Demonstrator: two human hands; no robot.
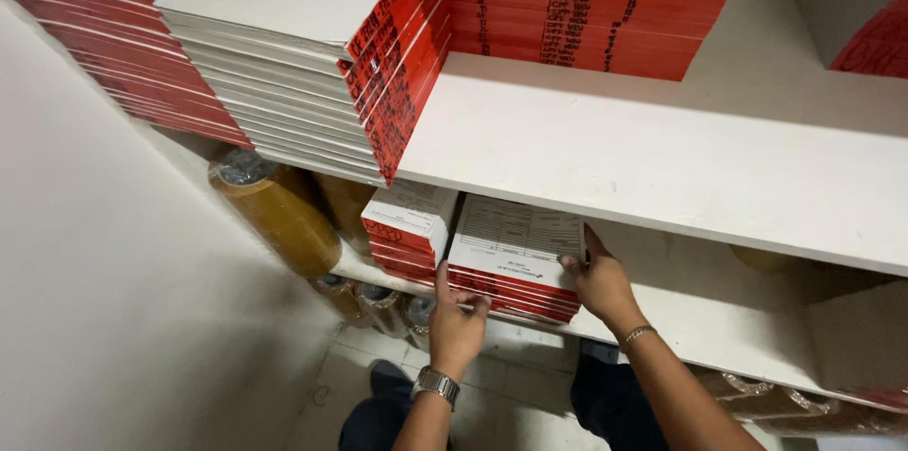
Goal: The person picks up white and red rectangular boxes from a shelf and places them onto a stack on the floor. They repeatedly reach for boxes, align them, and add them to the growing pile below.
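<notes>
Fingers (pixel 452 292) of the left hand (pixel 456 326) curl over the near left corner of a small stack of flat red-and-white boxes (pixel 515 257), the thumb pressed up along its side, while the right hand (pixel 602 283) clamps the stack's right edge, thumb on top and the other fingers tucked out of sight beneath. Both hands are therefore closed on the same stack, which lies on the lower shelf (pixel 719 319), its front edge about level with the shelf's lip and touching a second, similar stack (pixel 409 229) just to its left. Judging from this, the stack is gripped but not yet lifted clear: it seems to rest on the shelf still, though whether its underside is touching I cannot tell. Rolls of brown tape (pixel 276 210) stand further left on the same shelf, and more rolls sit below. On the upper shelf (pixel 662 158), tall piles of larger flattened boxes (pixel 312 63) lie untouched.
</notes>
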